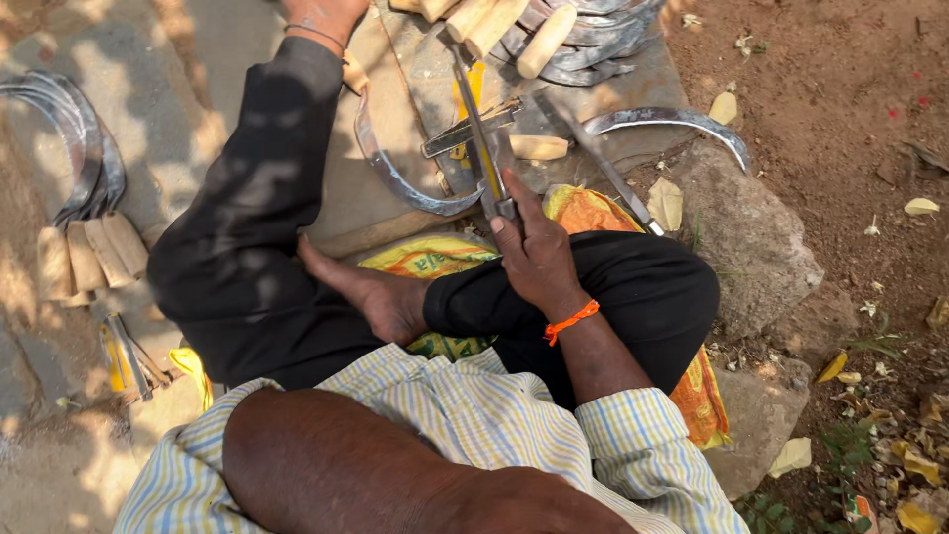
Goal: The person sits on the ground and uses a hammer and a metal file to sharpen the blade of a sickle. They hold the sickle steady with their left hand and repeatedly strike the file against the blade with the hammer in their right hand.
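The right hand [534, 252] is clamped on the near end of a long metal file with a yellow stripe [481, 138], which lies across a curved grey steel sickle blade [400, 178] on the worn work slab [346, 198]. The left hand [321, 15], far left at the frame's top edge, presses down there; whether it grips anything cannot be told. More wooden-handled sickles [568, 40] crowd the far side, a grey stone [741, 227] the right.

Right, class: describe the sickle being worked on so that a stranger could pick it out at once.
Start at the flat stone slab in front of the seated person's crossed legs. On it lies one curved sickle, its wooden handle under the left foot and its blade under the file in the right hand. Unlike the piled sickles behind, it lies alone.
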